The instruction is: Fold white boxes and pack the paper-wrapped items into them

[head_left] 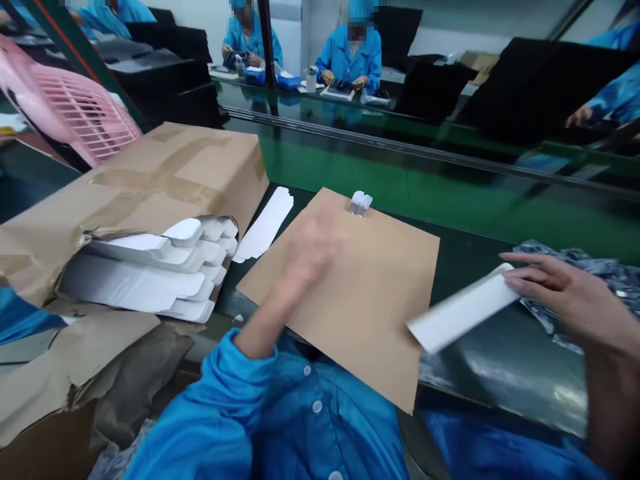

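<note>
My right hand (560,293) grips one end of a flat white carton blank (463,310), which sticks out to the left over the dark table edge. My left hand (313,243) is smeared by motion above a brown cardboard sheet (370,293); its fingers cannot be made out. A small white folded piece (361,203) lies at the sheet's far edge. One loose white blank (265,223) lies left of the sheet. A torn brown cardboard box (165,173) at the left holds a stack of white blanks (160,267).
A green conveyor belt (400,173) runs across behind the sheet. Crinkled silvery bags (600,273) lie under my right hand. A pink plastic basket (80,113) stands at the far left. People in blue coats work at the far bench (350,57).
</note>
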A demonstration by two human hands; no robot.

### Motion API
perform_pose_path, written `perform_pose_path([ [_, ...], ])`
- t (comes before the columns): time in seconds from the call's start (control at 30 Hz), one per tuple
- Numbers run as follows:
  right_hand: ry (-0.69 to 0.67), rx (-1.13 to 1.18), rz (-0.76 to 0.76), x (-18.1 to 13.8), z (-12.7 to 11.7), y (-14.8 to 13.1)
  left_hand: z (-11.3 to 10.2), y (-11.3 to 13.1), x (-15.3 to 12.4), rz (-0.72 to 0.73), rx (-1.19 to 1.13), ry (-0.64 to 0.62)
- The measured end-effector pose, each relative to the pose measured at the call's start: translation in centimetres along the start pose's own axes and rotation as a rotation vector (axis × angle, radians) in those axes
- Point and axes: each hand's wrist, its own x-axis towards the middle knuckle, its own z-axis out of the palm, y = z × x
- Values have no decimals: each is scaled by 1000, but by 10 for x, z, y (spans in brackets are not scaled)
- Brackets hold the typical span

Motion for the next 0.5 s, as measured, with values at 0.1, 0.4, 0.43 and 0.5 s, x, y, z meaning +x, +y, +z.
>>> perform_pose_path([
  [0.1, -159, -313, -273, 19, -31, 37, -16, -86, 11, -194, 42, 71],
  [0.4, -87, -370, -512, -32, 120, -110, -32, -122, 3, -361, 75, 44],
  [0.43, -186, -213, -463, -34, 142, -133, -34, -114, 5, -361, 71, 45],
  [0.5, -332, 148, -280, -26, 183, -168, -35, -87, 6, -336, 56, 54],
])
